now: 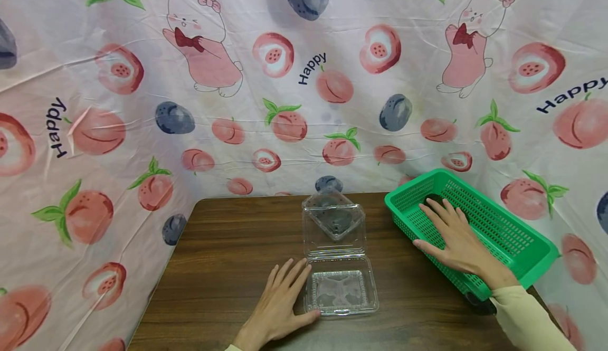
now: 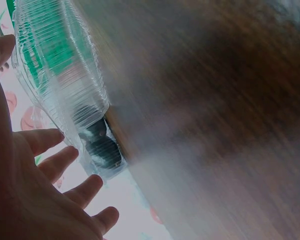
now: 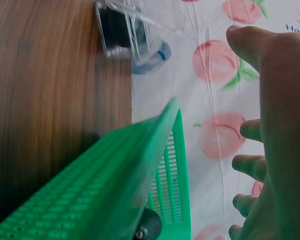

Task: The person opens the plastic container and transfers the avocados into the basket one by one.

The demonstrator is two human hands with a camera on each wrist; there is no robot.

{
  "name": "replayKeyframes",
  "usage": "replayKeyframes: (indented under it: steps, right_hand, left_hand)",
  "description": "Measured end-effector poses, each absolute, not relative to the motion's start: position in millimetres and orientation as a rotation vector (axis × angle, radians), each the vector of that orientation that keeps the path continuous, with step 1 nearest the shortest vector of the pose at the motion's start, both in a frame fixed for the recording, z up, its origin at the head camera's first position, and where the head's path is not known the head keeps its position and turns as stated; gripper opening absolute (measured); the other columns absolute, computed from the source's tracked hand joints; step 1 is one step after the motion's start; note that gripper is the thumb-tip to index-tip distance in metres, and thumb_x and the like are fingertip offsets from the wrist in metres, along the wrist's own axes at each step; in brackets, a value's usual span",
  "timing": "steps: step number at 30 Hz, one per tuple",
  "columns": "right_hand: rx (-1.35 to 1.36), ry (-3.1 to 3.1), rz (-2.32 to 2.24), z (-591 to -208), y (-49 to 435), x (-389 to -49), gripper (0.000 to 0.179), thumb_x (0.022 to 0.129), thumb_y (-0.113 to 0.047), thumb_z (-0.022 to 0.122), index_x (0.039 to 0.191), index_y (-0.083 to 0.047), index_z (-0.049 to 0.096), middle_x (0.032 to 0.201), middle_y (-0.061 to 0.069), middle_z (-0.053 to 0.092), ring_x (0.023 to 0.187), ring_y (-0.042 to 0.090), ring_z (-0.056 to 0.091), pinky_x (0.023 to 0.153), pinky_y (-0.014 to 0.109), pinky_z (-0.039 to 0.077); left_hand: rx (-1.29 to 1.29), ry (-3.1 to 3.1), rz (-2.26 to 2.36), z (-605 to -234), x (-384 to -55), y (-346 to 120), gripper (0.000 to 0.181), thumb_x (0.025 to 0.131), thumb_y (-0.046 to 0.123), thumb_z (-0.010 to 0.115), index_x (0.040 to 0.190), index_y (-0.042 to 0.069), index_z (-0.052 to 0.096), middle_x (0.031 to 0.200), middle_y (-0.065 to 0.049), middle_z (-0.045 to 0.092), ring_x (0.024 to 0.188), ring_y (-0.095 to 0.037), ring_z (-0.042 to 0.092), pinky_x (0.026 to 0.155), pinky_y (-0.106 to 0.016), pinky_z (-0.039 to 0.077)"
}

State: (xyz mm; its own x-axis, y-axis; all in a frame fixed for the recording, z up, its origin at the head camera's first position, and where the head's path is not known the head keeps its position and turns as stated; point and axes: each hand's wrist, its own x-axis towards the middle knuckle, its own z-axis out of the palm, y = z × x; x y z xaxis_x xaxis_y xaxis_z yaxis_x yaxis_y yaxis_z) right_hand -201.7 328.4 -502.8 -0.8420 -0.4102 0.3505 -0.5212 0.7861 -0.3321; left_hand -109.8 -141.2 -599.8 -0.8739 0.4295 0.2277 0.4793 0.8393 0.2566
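Pale fabric printed with peaches and pink rabbits (image 1: pixel 342 34) surrounds a dark brown wood-grain table (image 1: pixel 228 240). Taking the open, clear, rectangular plastic box (image 1: pixel 373 290) as a clock's centre, the left hand (image 1: pixel 277 306) lies between eight and nine o'clock, fingers loosely spread at the rim; whether they press on it, I cannot tell. The right hand (image 1: pixel 458 237) hangs at two o'clock over a long green plastic basket (image 1: pixel 539 256), fingers apart, with nothing visible in its grasp. Reaching for the dark, rounded, glossy item (image 3: pixel 150 224) inside that basket seems to be the step in hand; the next move probably calls for the right fingers to dip and curl around it. The box looks thin and flimsy, its base edged with fine ridges, its hinged lid (image 1: pixel 358 245) standing up at twelve o'clock. Beyond the lid, also at twelve, sits another clear plastic container (image 3: pixel 110 51) with dark rounded contents (image 3: pixel 114 25). At three o'clock, a partly hidden black object (image 1: pixel 480 304) shows beneath the basket's near corner.
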Motion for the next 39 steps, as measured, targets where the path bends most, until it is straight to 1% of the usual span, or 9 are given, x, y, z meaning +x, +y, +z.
replayKeyframes:
  steps: [6, 17, 23, 28, 30, 32, 34, 37, 39]
  right_hand:
    - [0.760, -2.712, 0.639, -503.7, 316.9, -194.1, 0.094, 0.100, -0.046, 0.082, 0.177, -0.016, 0.038, 0.181, 0.026, 0.036, 0.169, 0.061, 0.023, 0.139, 0.079, 0.008]
    - [0.851, -2.656, 0.580, -512.9, 293.7, -183.7, 0.093, 0.099, -0.049, 0.083, 0.175, -0.016, 0.042, 0.179, 0.022, 0.042, 0.170, 0.058, 0.026, 0.142, 0.074, 0.011]
    - [0.873, -2.664, 0.562, -520.3, 285.3, -178.0, 0.093, 0.099, -0.048, 0.083, 0.175, -0.015, 0.042, 0.180, 0.023, 0.041, 0.169, 0.059, 0.026, 0.145, 0.068, 0.008]
    - [0.898, -2.654, 0.562, -527.5, 277.7, -171.9, 0.092, 0.098, -0.049, 0.084, 0.174, -0.013, 0.044, 0.179, 0.022, 0.043, 0.168, 0.059, 0.029, 0.140, 0.074, 0.018]
    - [0.910, -2.644, 0.550, -531.2, 275.0, -169.3, 0.093, 0.098, -0.050, 0.084, 0.174, -0.014, 0.044, 0.180, 0.019, 0.043, 0.168, 0.058, 0.030, 0.139, 0.073, 0.021]
    - [0.920, -2.631, 0.524, -535.7, 272.7, -167.1, 0.093, 0.098, -0.052, 0.084, 0.174, -0.014, 0.044, 0.180, 0.018, 0.043, 0.167, 0.058, 0.032, 0.141, 0.068, 0.020]
    - [0.930, -2.620, 0.502, -540.1, 270.3, -165.1, 0.093, 0.098, -0.054, 0.083, 0.174, -0.015, 0.045, 0.179, 0.016, 0.045, 0.167, 0.057, 0.034, 0.145, 0.059, 0.013]
    - [0.956, -2.600, 0.499, -547.0, 266.4, -162.6, 0.093, 0.098, -0.055, 0.083, 0.174, -0.016, 0.045, 0.179, 0.015, 0.046, 0.168, 0.053, 0.033, 0.148, 0.042, -0.002]
    - [0.982, -2.583, 0.503, -551.6, 263.5, -161.0, 0.093, 0.099, -0.057, 0.082, 0.174, -0.017, 0.044, 0.178, 0.016, 0.046, 0.172, 0.048, 0.029, 0.143, 0.030, -0.013]
  left_hand:
    - [-0.709, -2.854, -0.453, -599.6, -109.7, -141.1, 0.103, 0.096, 0.077, 0.073, 0.173, 0.014, 0.047, 0.180, -0.008, 0.047, 0.166, -0.047, 0.043, 0.131, -0.078, 0.035]
    - [-0.703, -2.847, -0.432, -599.6, -109.1, -141.0, 0.103, 0.095, 0.077, 0.073, 0.173, 0.014, 0.048, 0.179, -0.007, 0.048, 0.165, -0.047, 0.045, 0.130, -0.077, 0.036]
    - [-0.704, -2.850, -0.439, -599.8, -109.1, -141.1, 0.103, 0.096, 0.077, 0.073, 0.173, 0.014, 0.047, 0.180, -0.007, 0.048, 0.165, -0.047, 0.045, 0.131, -0.077, 0.036]
    - [-0.700, -2.856, -0.446, -600.5, -109.4, -141.2, 0.103, 0.096, 0.078, 0.073, 0.173, 0.015, 0.047, 0.180, -0.007, 0.048, 0.166, -0.047, 0.044, 0.131, -0.077, 0.035]
    - [-0.698, -2.859, -0.450, -600.4, -109.4, -141.4, 0.103, 0.096, 0.078, 0.072, 0.173, 0.015, 0.047, 0.180, -0.007, 0.047, 0.166, -0.047, 0.044, 0.132, -0.077, 0.035]
    - [-0.699, -2.861, -0.453, -600.1, -109.3, -141.4, 0.103, 0.096, 0.078, 0.072, 0.174, 0.015, 0.046, 0.180, -0.007, 0.047, 0.166, -0.047, 0.044, 0.132, -0.077, 0.034]
    - [-0.701, -2.863, -0.452, -599.9, -109.2, -141.4, 0.104, 0.096, 0.079, 0.071, 0.174, 0.015, 0.046, 0.181, -0.007, 0.047, 0.166, -0.047, 0.043, 0.132, -0.077, 0.034]
    - [-0.703, -2.862, -0.454, -599.2, -109.0, -141.5, 0.104, 0.096, 0.079, 0.071, 0.174, 0.015, 0.046, 0.181, -0.007, 0.046, 0.166, -0.047, 0.043, 0.132, -0.077, 0.034]
    - [-0.705, -2.861, -0.455, -598.8, -109.0, -141.6, 0.104, 0.097, 0.079, 0.070, 0.174, 0.014, 0.046, 0.181, -0.008, 0.047, 0.166, -0.047, 0.043, 0.132, -0.077, 0.034]
